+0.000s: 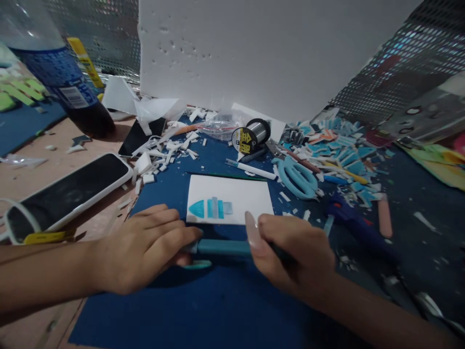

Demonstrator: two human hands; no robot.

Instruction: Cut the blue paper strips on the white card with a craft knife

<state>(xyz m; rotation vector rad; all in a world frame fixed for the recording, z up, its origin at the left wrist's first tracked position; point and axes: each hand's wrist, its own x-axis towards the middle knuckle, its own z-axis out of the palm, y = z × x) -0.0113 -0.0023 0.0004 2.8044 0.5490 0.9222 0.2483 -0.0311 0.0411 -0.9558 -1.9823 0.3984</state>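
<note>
Both hands meet on 1 teal strip (pixel 223 247), lying flat on the blue mat (pixel 203 310). The left hand (pixel 145 249) presses fingers down on its near-left end, apparently to steady it; the right hand (pixel 290 254) is clamped on the other end. Its long axis runs left-right between the 2 hands. A white card (pixel 236 196) lies just beyond the fingertips.

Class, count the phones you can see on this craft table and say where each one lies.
2. One phone in a white case lies left of the left hand; a second dark phone lies farther back, partly under white scraps.
</note>
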